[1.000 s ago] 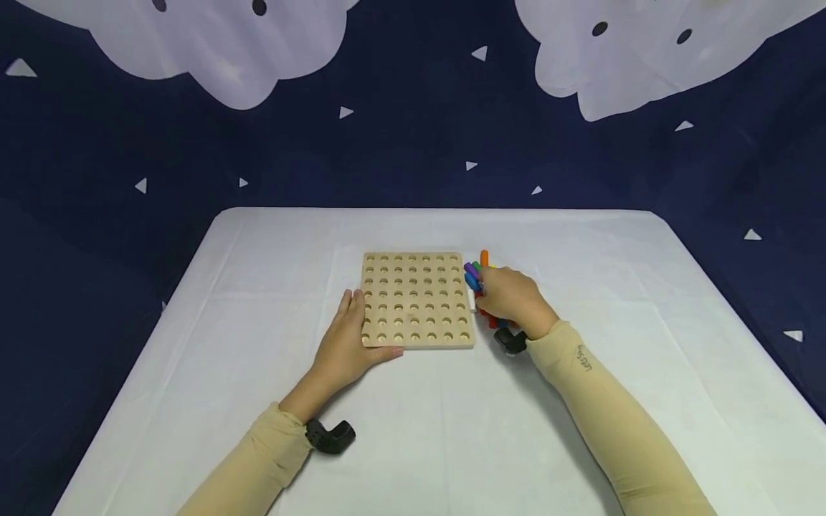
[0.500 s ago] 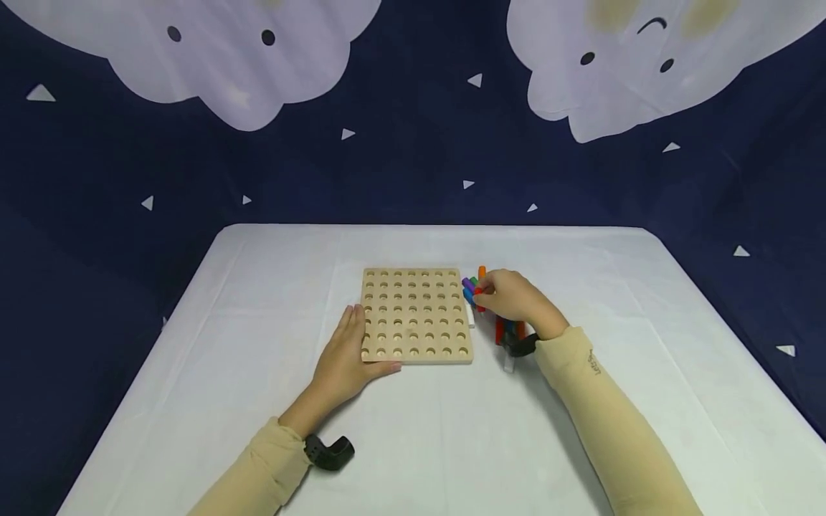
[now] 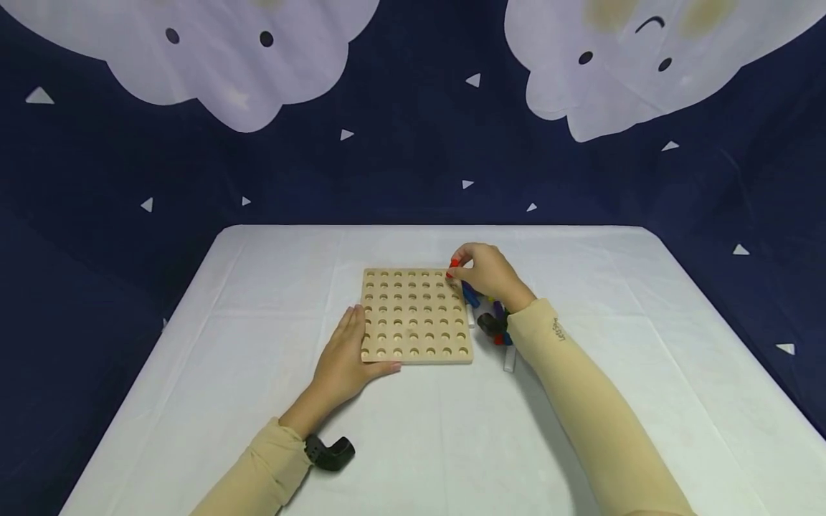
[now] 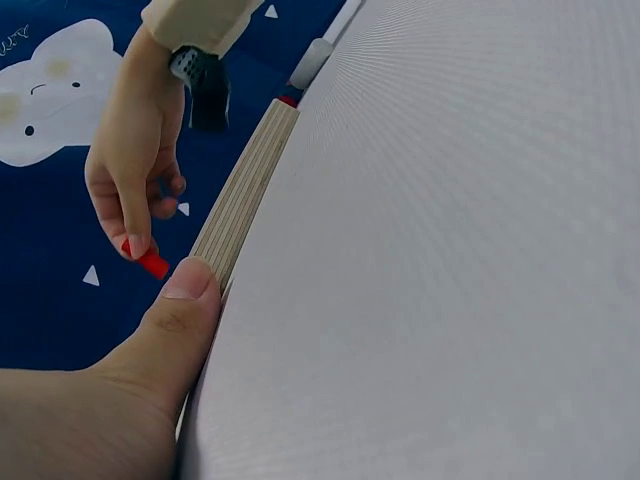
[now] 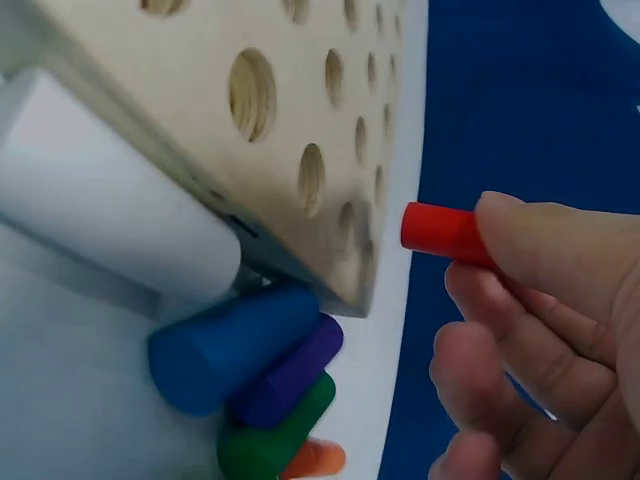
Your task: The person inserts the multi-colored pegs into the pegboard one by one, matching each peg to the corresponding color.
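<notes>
Right sleeve [image 3: 584,390]: "Let's", rest unclear
Red peg [image 5: 440,232]: one, pinched by right hand [image 3: 488,274]
Holed board [image 3: 419,316]: one, against straight fingers of left hand [image 3: 343,358]

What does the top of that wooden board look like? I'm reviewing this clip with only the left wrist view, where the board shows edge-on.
Observer: In the head view, the board has rows of round holes across its top.
Reviewer: Is the red peg in the right hand sitting in one of them?
Observer: No. In the right wrist view, the free end of the red peg, pinched by the right hand, is outside the holes, with a gap showing between it and the board.
Reviewer: I see the left thumb at the near edge. Where are that hand's other fingers?
Observer: In the head view, the left hand has its fingers against the board's left side.
</notes>
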Motion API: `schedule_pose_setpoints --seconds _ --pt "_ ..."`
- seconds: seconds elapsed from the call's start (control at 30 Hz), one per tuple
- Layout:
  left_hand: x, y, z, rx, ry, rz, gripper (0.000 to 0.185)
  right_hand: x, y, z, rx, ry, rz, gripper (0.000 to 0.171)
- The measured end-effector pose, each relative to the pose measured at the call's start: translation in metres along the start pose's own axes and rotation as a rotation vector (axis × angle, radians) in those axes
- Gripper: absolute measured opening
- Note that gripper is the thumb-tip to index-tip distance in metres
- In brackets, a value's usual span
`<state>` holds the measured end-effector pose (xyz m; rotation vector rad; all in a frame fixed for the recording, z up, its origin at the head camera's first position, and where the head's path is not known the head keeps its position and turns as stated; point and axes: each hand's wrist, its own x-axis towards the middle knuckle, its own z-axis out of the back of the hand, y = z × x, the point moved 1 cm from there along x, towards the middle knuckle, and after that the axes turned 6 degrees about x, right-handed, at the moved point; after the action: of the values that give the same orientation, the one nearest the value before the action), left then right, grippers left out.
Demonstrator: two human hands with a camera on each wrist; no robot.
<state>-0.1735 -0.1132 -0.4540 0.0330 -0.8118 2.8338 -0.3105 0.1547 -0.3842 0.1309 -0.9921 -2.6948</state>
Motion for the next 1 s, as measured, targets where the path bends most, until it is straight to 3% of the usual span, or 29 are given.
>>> schedule_pose_setpoints --seconds 0.37,1.0 --pt "0.000 0.001 0.000 0.001 0.009 0.006 0.130 0.014 0.006 -0.015 -0.017 -0.003 -0.016 0.019" --pt "0.000 0.002 -0.001 0.019 0.001 0.002 0.129 0.019 0.009 -0.020 -0.059 0.036 -0.015 0.021"
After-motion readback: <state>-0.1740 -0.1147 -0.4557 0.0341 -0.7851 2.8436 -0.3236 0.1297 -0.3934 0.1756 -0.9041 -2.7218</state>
